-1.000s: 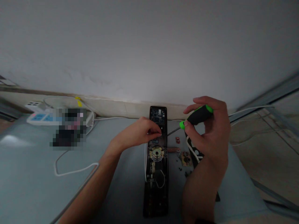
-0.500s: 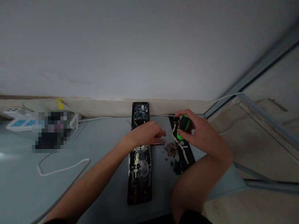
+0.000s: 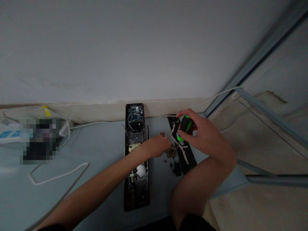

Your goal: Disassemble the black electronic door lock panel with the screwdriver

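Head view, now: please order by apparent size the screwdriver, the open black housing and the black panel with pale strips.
1. Open black housing, partly covered
2. Black panel, partly covered
3. Screwdriver

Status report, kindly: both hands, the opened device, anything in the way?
Right hand: holds screwdriver. Left hand: near small square part, grip hidden. Opened device: lying on table, left forearm crossing over it.

A white power strip (image 3: 9,134) lies far left. A grey metal beam (image 3: 264,48) slants at upper right.
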### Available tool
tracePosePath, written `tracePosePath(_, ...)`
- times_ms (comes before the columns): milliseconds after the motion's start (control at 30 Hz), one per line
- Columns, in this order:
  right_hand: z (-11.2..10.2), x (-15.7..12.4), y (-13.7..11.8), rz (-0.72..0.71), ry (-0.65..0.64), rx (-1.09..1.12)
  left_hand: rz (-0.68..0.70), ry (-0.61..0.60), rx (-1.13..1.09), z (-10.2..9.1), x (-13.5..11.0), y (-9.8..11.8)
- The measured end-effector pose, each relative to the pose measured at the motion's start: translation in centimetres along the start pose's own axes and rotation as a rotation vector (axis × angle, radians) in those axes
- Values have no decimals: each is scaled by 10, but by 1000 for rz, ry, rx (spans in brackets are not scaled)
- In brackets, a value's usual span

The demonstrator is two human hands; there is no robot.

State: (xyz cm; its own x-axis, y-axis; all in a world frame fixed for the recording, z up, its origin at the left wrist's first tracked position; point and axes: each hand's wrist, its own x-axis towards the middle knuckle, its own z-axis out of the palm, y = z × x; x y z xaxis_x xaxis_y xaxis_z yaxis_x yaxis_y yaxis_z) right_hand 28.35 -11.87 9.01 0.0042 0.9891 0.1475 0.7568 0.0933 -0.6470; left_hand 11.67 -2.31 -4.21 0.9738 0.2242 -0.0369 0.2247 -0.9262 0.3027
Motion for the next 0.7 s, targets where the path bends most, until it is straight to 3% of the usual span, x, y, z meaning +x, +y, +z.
tracePosePath(133,0,1,-1,7,0,2,-20,-85,45,-8,-5,0)
tracePosePath(267,1,3,-1,12,-15,0,-70,-94,73,-11,-6,3)
tracePosePath(533,5,6,-2,19,-25,-5,-69,-18,67,-8,2,4)
tracePosePath(700,11,15,-5,2,-44,-4,-70,29,70,-20,-8,-1)
